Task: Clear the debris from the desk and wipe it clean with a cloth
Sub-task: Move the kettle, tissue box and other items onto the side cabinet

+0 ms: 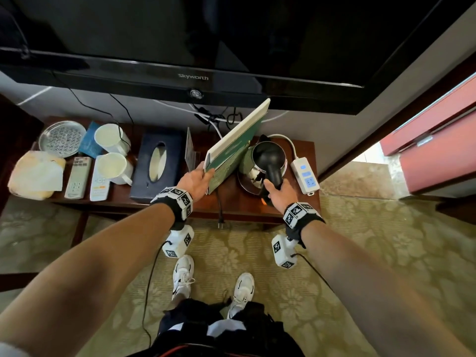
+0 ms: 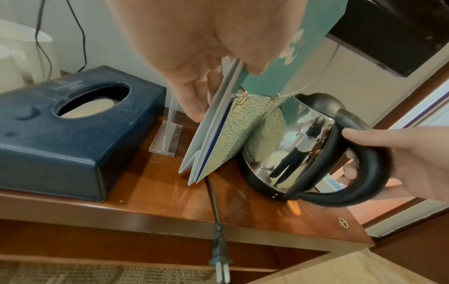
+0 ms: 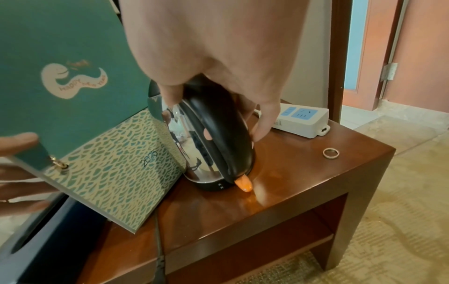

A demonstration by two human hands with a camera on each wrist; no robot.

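Beside the tissue box [image 1: 154, 166], left hand [image 1: 195, 180] gripping the tilted green calendar [image 1: 231, 150], right hand [image 1: 277, 193] wrapped round the kettle [image 1: 268, 161] handle.

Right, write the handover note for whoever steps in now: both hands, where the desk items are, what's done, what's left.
Left hand: grips the green desk calendar, lifted and tilted.
Right hand: fingers wrapped round the kettle handle; kettle tilted at the desk's right end.
Tissue box, two mugs, two remotes, glass dish and folded cloth sit to the left; power strip and a ring on the right.
Done: nothing wiped yet, as far as can be seen.
Left: clear items, wipe with the cloth.
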